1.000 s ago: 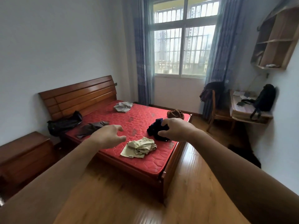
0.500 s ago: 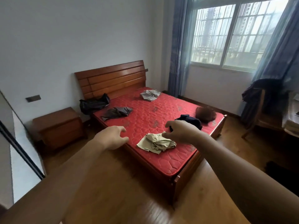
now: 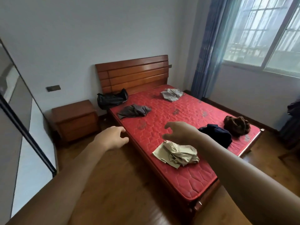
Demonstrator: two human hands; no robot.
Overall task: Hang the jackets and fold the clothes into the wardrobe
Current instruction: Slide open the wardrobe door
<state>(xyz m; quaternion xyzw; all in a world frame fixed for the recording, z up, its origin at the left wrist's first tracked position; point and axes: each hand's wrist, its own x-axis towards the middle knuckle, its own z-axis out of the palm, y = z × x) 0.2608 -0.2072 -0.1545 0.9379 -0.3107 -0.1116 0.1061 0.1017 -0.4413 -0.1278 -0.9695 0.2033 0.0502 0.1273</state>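
Several crumpled garments lie on the red mattress (image 3: 186, 114): a beige one (image 3: 177, 154) near the front edge, a dark navy one (image 3: 217, 135), a brown one (image 3: 236, 125), a dark grey one (image 3: 134, 111) and a light grey one (image 3: 172, 94) near the headboard. A black jacket (image 3: 112, 99) slumps beside the bed against the headboard. My left hand (image 3: 112, 138) hangs in the air left of the bed, fingers loosely curled, holding nothing. Above the mattress, just beyond the beige garment, my right hand (image 3: 180, 133) hovers with relaxed fingers and is empty.
A wardrobe sliding door (image 3: 17, 124) stands at the left edge. A wooden nightstand (image 3: 74, 119) sits between it and the bed. Blue curtains (image 3: 206, 51) and a window are at the right, and dark clothing (image 3: 293, 111) hangs at the far right. Wooden floor lies in front.
The view has swung left: the wardrobe door has come into view and the desk and shelf have left it. Both empty hands stay stretched out toward the bed.
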